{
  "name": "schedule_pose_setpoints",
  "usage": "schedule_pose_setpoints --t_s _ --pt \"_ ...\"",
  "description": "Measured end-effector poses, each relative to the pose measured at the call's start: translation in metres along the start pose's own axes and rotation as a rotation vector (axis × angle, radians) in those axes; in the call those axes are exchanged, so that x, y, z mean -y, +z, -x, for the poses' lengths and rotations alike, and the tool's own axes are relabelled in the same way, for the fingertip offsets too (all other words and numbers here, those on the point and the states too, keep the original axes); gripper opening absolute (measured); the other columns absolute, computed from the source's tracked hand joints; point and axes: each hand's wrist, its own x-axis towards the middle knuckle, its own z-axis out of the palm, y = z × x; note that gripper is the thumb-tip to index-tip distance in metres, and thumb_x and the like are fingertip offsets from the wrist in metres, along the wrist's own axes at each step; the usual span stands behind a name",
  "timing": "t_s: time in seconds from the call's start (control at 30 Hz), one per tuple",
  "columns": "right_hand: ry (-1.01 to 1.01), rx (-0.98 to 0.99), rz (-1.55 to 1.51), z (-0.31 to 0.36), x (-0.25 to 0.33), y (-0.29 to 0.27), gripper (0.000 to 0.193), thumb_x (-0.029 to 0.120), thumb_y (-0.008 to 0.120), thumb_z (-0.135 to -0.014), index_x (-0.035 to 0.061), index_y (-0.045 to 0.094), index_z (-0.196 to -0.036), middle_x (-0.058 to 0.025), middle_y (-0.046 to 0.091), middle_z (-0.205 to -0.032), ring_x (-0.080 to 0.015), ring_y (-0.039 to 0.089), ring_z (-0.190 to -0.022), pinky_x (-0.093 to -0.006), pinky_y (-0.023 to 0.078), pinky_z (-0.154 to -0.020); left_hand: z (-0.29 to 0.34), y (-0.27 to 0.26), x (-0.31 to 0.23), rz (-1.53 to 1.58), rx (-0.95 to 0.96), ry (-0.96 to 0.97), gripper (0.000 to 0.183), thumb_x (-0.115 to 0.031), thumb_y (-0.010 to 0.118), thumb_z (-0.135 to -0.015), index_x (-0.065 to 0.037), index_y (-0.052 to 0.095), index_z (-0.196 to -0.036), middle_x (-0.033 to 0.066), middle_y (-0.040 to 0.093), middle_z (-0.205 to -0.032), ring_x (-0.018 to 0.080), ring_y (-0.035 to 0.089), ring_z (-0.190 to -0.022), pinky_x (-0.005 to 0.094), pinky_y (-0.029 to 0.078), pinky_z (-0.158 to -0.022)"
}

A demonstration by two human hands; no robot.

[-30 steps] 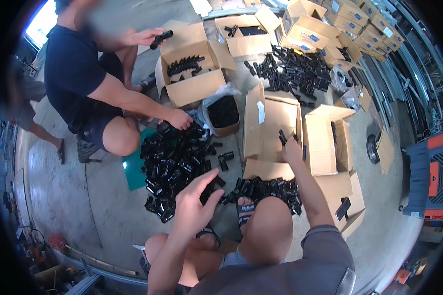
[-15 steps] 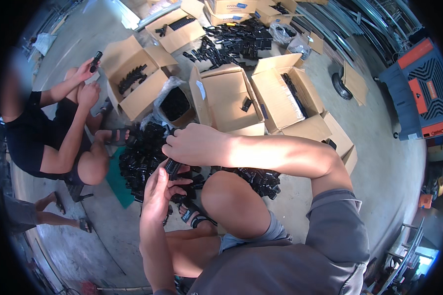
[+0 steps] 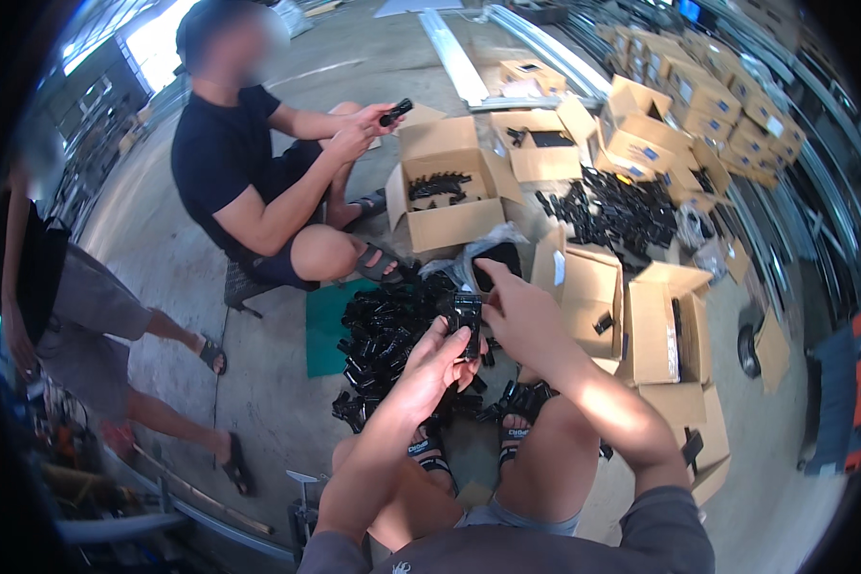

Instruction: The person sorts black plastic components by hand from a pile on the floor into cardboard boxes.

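Shows, far left, a standing person (image 3: 86, 306), then a seated co-worker (image 3: 222, 163) with both hands at a black tubular piece (image 3: 395, 112). Passing right, meets a green sheet (image 3: 323, 335) at the left edge of a heap of black fittings (image 3: 378, 340). Before the heap's right part, holds one glossy black fitting (image 3: 467, 311) upright in the left hand (image 3: 435, 359), pinched between thumb and fingers. Just beside, raises the right hand (image 3: 518, 311) with index finger apart and bent; contact of its other fingers with the fitting impossible to tell. Farther right, includes an open carton (image 3: 588, 287) with a loose black part (image 3: 603, 322) inside. Appears to be handling or checking the single fitting; probably calls next for a steady left pinch during any right-hand adjustment. Unlike half a second ago, no longer covers the fitting with the right hand and holds it more upright.
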Motion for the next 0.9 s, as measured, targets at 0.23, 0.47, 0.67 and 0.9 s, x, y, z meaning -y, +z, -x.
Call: schedule_pose_setpoints --t_s 0.23,0.47,0.67,0.9 --pt "0.331 0.111 -0.665 -0.006 0.007 0.034 0.045 0.020 0.074 -0.087 -0.0007 0.060 -0.125 -0.0098 0.070 -0.095 -0.0142 0.065 -0.082 -0.0295 0.053 -0.076 -0.005 -0.008 0.005 -0.922 -0.409 0.478 0.035 -0.018 0.060 -0.098 -0.003 0.037 -0.119 0.0238 0.065 -0.096 0.0365 0.065 -0.076 0.0443 0.051 -0.069" --pt "0.319 0.202 -0.903 -0.006 -0.004 0.037 0.041 0.012 0.075 -0.087 -0.0014 0.062 -0.123 -0.0054 0.066 -0.103 -0.0106 0.061 -0.092 -0.0273 0.051 -0.083 0.008 -0.001 -0.008 -0.951 -0.339 0.331 0.048 -0.026 0.070 -0.093 0.000 0.036 -0.113 0.0188 0.062 -0.089 0.0225 0.062 -0.072 0.0357 0.050 -0.066" --pt "0.343 0.276 -1.012 0.005 -0.016 0.044 0.043 0.009 0.071 -0.091 -0.0006 0.059 -0.131 -0.0055 0.067 -0.108 -0.0099 0.061 -0.095 -0.0265 0.050 -0.086 0.001 -0.021 -0.013 -0.891 -0.243 0.109 0.064 -0.038 0.079 -0.085 0.002 0.037 -0.112 0.0167 0.059 -0.103 0.0190 0.060 -0.100 0.0341 0.050 -0.086" --pt "0.375 0.139 -0.879 0.010 -0.017 0.016 0.035 0.012 0.068 -0.093 0.0012 0.062 -0.125 -0.0057 0.068 -0.106 -0.0103 0.062 -0.095 -0.0282 0.053 -0.084 -0.025 -0.009 0.004 -0.816 -0.132 0.291 0.068 -0.030 0.078 -0.087 -0.002 0.032 -0.128 0.0078 0.058 -0.097 0.0090 0.060 -0.076 0.0239 0.048 -0.058"
